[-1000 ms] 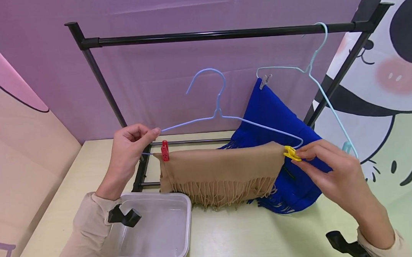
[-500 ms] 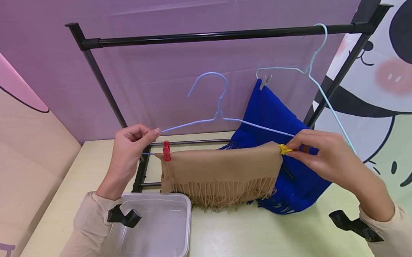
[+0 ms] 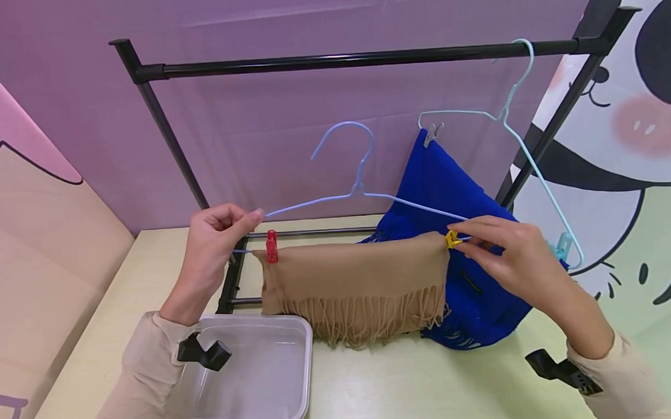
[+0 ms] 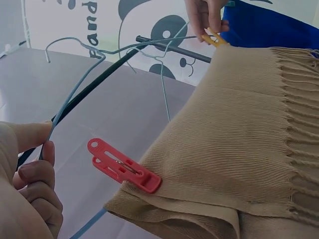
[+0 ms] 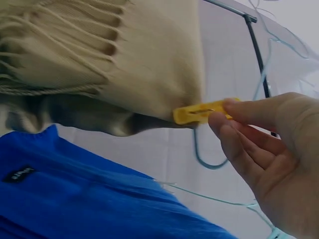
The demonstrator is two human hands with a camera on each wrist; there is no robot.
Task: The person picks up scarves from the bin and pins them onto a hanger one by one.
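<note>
A light-blue wire hanger (image 3: 307, 204) is held below the rack's top bar, with a folded tan fringed scarf (image 3: 355, 268) over its lower wire. My left hand (image 3: 216, 249) pinches the hanger's left arm between thumb and forefinger. Near that end a red clothespin (image 4: 124, 167) clamps the scarf. At the scarf's other top corner, my right hand (image 3: 511, 252) pinches a yellow clothespin (image 5: 197, 112) by its handles, its nose overlapping the cloth edge. The hanger's right end is partly hidden behind my right fingers. A blue fringed scarf (image 3: 487, 284) hangs behind the right hand.
A black rack (image 3: 329, 61) stands across the back. From its bar at right hangs a mint-green hanger (image 3: 460, 110), with a metal clip (image 3: 430, 135) and a light-blue clip (image 3: 562, 244) at its ends. A grey plastic basin (image 3: 301, 386) sits on the table, front left.
My right hand has moved left with the yellow clothespin, and the tan scarf's right edge has shifted left too. The hanger's hook has sunk slightly and drifted right. The left hand stays nearly still.
</note>
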